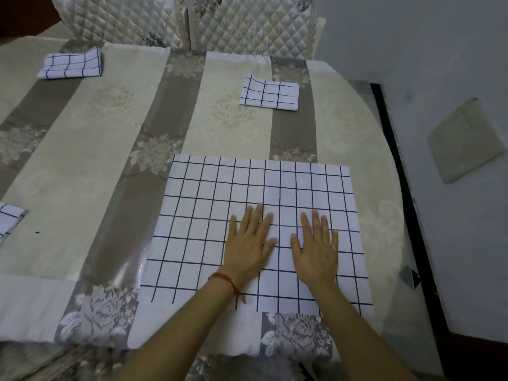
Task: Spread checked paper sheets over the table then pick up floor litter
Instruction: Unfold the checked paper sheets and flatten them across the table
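A large white sheet with a dark checked grid [209,215] lies unfolded and flat on the near right part of the table [82,166]. My left hand [251,240] and my right hand [316,243] both rest palm down on it, fingers spread, side by side near its middle. A red thread is tied around my left wrist. Three folded checked sheets lie elsewhere on the table: one at the far left [72,63], one at the far middle-right [269,93], and one at the left edge [9,220], partly cut off by the frame.
The table carries a cream and brown floral striped cloth under clear plastic. Two chairs with quilted covers [192,20] stand at its far side. A pale flat square piece [464,141] lies on the floor to the right, beyond a dark strip [398,171].
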